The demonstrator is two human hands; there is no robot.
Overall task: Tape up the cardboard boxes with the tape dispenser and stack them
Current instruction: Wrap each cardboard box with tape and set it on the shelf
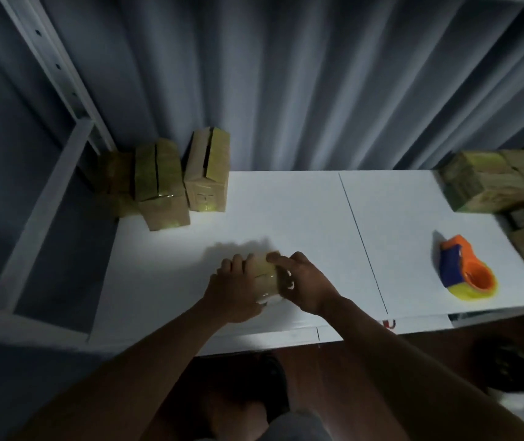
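Observation:
A small cardboard box sits on the white table near its front edge, mostly hidden between my hands. My left hand grips its left side with the fingers curled over the top. My right hand holds the right side, one finger laid flat across the top; shiny tape shows on the box's front. The orange, blue and yellow tape dispenser lies on the table far to the right, apart from both hands.
Three boxes with unsealed top flaps stand at the back left. A pile of taped boxes sits at the back right. A grey shelf frame rises at the left; grey curtain hangs behind.

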